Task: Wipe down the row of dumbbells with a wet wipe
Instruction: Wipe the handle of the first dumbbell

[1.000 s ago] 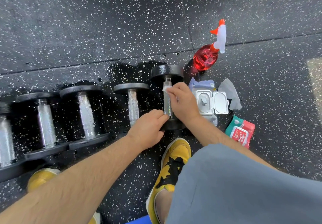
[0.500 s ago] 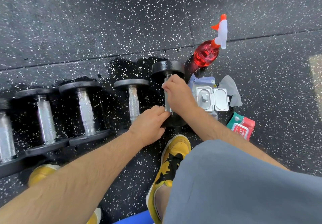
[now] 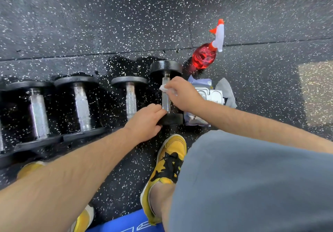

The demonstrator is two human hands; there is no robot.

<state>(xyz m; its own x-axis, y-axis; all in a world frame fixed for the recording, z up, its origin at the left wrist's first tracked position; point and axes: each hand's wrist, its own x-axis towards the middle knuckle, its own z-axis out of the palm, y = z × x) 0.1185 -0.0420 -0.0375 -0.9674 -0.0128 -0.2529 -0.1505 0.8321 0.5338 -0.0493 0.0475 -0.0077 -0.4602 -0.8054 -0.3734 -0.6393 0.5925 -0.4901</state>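
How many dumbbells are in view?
5, in one row: the rightmost dumbbell, being wiped; the second, third and fourth leftward; the fifth, cut by the left edge. More may lie beyond.

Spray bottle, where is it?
Head view, upper right of centre: spray bottle just right of the far end of the rightmost dumbbell, beyond the wipes pack.

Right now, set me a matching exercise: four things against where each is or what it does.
1 left hand
2 right hand
3 spray bottle
4 wipes pack

A lies right of the rightmost dumbbell
B presses the wet wipe on that dumbbell's handle
C red, on the floor beyond the pack
D grips that dumbbell's near head

Pairs: 1-D, 2-B, 3-C, 4-A
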